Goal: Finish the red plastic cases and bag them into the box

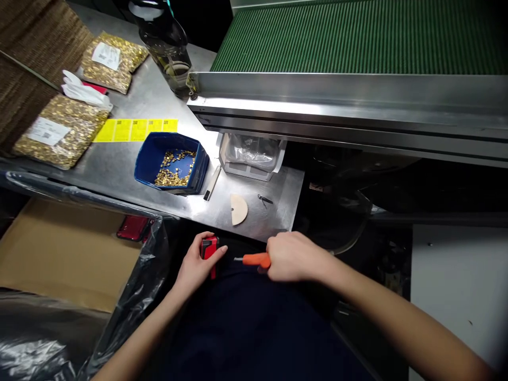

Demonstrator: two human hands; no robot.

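My left hand [198, 262] is closed round a small red and black block-shaped object [212, 244], thumb across its right side. My right hand [293, 256] is a fist round an orange-handled tool [256, 259], whose short thin metal tip points left towards the red and black object, a small gap away. What kind of tool it is I cannot tell. Both hands are over my dark clothing, just below the front edge of the metal table [270, 217]. Nearest on that table lie a pale half-round disc [238, 209] and a small dark metal piece [264, 199].
A blue bin [145, 161] holds small brass-coloured parts, beside a white cutter-like stick [212, 183]. Bags of brass parts [59, 132] lie at left behind yellow labels [135, 130]. A grey bin [250, 170] sits beneath the green conveyor [357, 37]. A plastic-lined carton [71, 254] stands lower left.
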